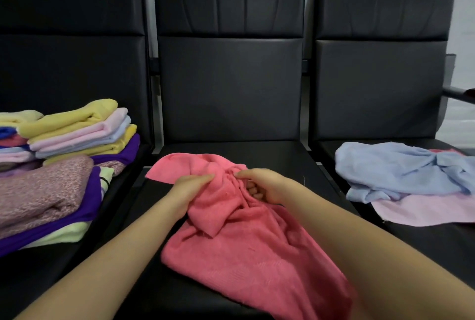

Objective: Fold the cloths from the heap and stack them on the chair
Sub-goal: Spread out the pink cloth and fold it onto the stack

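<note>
Head view: coral cloth point(239, 242) lies crumpled on the middle chair seat point(282, 157). Left hand point(191, 191) and right hand point(262, 186) each grip its bunched far edge. Folded stack point(77, 134) sits on the left chair; a loose heap point(401, 173) on the right.

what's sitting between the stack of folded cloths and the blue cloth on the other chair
In the head view, the middle chair seat lies between the folded stack and blue cloth, bearing the crumpled coral cloth, gripped by both hands.

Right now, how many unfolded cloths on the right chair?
2 visible. A light blue cloth lies crumpled on top; a pale pink cloth is spread beneath it. A reddish edge behind the blue one may be a third, mostly hidden.
</note>
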A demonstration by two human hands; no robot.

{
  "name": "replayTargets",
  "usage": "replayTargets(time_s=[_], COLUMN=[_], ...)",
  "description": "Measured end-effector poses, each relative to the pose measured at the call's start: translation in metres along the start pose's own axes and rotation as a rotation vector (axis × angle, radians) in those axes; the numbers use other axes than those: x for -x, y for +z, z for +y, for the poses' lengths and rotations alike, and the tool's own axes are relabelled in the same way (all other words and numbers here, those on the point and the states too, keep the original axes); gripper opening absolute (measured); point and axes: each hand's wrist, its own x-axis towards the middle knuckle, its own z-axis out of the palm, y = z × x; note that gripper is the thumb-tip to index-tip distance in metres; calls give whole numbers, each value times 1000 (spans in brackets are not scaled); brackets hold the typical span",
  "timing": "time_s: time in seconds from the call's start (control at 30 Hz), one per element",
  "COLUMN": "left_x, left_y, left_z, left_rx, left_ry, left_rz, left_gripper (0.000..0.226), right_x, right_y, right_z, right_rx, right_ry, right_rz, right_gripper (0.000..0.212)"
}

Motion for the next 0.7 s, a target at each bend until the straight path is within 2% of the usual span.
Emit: replayTargets(time_s=[0.1, 0.17, 0.27, 0.33, 0.43, 0.5, 0.53, 0.6, 0.63, 0.7], left_x=[2, 1, -1, 1, 10, 21, 24, 29, 31, 33], left_y=[5, 3, -8, -21, -39, -47, -48, -50, -51, -54], left_z=[1, 5, 17, 26, 30, 29, 27, 17, 8, -11], left_rx=[276, 469, 594, 710, 802, 701, 603, 282, 28, -448], left_ry=[-8, -21, 68, 101, 114, 75, 71, 84, 105, 105], left_rz=[-29, -40, -3, 47, 78, 116, 130, 186, 219, 151], left_gripper=[30, 27, 26, 22, 22, 18, 13, 19, 19, 8], right_x=[5, 10, 18, 25, 40, 47, 51, 57, 62, 70], right_y=[2, -1, -15, -31, -56, -66, -70, -73, -72, -68], right_z=[1, 0, -8, -14, -19, -17, -15, -4, 4, 17], right_rx=[-153, -246, -477, -606, -718, -708, -627, -313, -106, 353], right_ry=[-74, -128, -265, -373, -433, -412, -416, -468, -463, -308], right_rz=[32, 86, 220, 302, 261, 206, 220, 220, 164, 15], right_gripper=[18, 22, 31, 26, 20, 18, 19, 24, 23, 16])
